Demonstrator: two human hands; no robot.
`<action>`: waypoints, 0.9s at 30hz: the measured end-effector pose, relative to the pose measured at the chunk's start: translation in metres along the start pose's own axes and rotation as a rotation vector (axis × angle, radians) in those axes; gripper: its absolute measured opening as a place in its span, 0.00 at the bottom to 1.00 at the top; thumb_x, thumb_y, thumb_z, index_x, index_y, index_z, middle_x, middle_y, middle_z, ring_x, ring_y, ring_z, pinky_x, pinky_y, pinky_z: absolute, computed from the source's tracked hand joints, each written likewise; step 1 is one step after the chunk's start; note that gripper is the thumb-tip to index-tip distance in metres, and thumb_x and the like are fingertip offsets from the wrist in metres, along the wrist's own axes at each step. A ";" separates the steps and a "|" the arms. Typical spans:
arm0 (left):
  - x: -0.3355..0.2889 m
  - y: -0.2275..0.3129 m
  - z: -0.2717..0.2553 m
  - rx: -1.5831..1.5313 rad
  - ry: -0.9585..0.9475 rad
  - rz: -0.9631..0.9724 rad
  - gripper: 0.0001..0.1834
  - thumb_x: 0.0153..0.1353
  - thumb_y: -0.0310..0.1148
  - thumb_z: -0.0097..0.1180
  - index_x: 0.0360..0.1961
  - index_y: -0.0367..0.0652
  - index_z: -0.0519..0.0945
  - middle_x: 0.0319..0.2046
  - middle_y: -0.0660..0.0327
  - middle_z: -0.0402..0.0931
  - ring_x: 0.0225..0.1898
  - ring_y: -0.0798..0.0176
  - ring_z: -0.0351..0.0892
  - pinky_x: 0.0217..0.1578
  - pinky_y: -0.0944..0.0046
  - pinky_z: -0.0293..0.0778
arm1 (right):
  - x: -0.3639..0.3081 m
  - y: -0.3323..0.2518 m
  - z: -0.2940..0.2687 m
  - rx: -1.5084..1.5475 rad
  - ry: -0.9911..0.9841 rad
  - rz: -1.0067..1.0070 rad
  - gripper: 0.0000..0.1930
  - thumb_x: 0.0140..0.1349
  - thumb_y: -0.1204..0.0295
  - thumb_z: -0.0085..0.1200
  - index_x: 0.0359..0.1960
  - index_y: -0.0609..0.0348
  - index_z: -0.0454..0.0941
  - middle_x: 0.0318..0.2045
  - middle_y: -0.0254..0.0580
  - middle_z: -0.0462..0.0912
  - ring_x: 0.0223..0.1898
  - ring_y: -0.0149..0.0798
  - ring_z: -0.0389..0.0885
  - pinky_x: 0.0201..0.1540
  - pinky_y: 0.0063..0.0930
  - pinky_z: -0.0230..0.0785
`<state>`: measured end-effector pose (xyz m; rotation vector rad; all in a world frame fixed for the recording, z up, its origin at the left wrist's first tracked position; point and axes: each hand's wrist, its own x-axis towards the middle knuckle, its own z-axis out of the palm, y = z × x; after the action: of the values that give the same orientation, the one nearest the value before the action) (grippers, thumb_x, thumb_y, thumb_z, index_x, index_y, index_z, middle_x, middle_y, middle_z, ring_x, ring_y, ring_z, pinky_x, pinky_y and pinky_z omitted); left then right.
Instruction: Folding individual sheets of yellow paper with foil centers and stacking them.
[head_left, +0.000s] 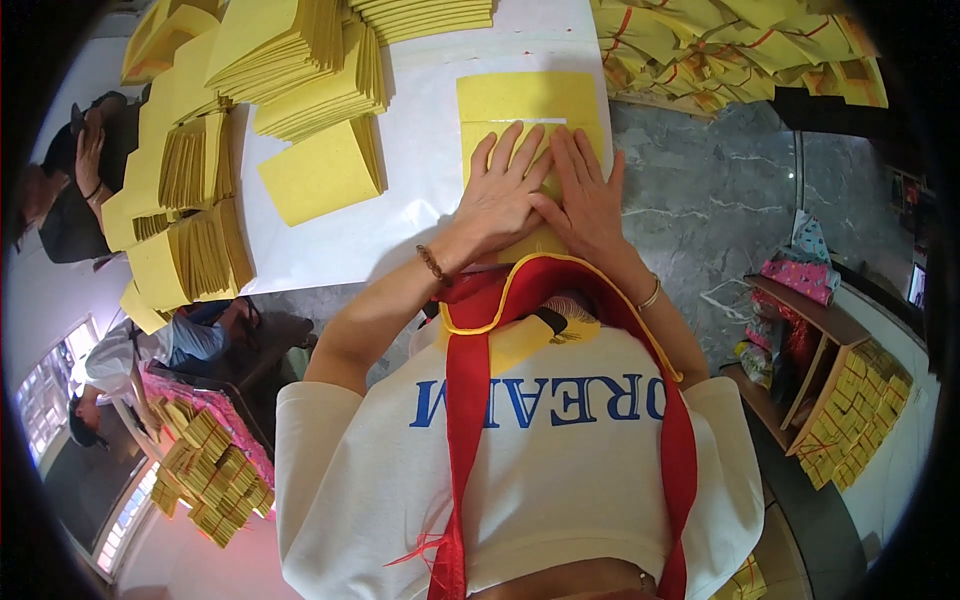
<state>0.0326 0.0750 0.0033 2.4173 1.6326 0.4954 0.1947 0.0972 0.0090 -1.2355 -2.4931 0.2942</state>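
Note:
A yellow paper sheet (527, 95) lies at the right edge of the white table, with a fold line across it and a thin white strip showing near my fingertips. My left hand (503, 195) rests flat on it, fingers stretched out and slightly spread. Beside it, my right hand (588, 195) is also laid flat on the sheet, its thumb meeting the left hand. Neither hand grips anything. The near part of the sheet is partly hidden by my hands and the red apron (590, 285).
Stacks of folded yellow paper (320, 170) cover the white table's (420, 150) left and far parts. Tied yellow bundles (720, 45) are piled at the far right. Two people sit or stand at the left, one near more bundles (210, 470). A wooden shelf (800, 350) stands right.

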 end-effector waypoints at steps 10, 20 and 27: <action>-0.018 0.002 -0.017 -0.158 0.122 0.109 0.30 0.53 0.36 0.53 0.57 0.35 0.65 0.56 0.46 0.63 0.58 0.45 0.60 0.56 0.51 0.58 | 0.006 -0.003 0.001 -0.092 -0.091 0.084 0.30 0.60 0.56 0.47 0.62 0.56 0.60 0.66 0.42 0.55 0.67 0.47 0.50 0.59 0.70 0.40; -0.003 0.017 -0.037 0.017 -0.107 0.026 0.27 0.48 0.31 0.50 0.53 0.35 0.71 0.44 0.51 0.75 0.43 0.52 0.75 0.40 0.57 0.71 | 0.008 0.039 -0.023 1.391 0.169 0.464 0.23 0.64 0.74 0.43 0.62 0.58 0.60 0.57 0.44 0.70 0.59 0.36 0.65 0.62 0.31 0.55; -0.081 -0.057 -0.104 0.292 0.639 -0.055 0.22 0.44 0.25 0.51 0.45 0.40 0.78 0.45 0.55 0.77 0.44 0.56 0.75 0.41 0.59 0.69 | -0.019 0.053 -0.022 1.230 0.287 0.652 0.17 0.67 0.69 0.44 0.56 0.59 0.68 0.51 0.41 0.75 0.53 0.37 0.73 0.55 0.32 0.64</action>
<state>-0.0825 0.0179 0.0667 2.5640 2.1304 1.1916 0.2528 0.1147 0.0072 -1.2546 -1.1182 1.3986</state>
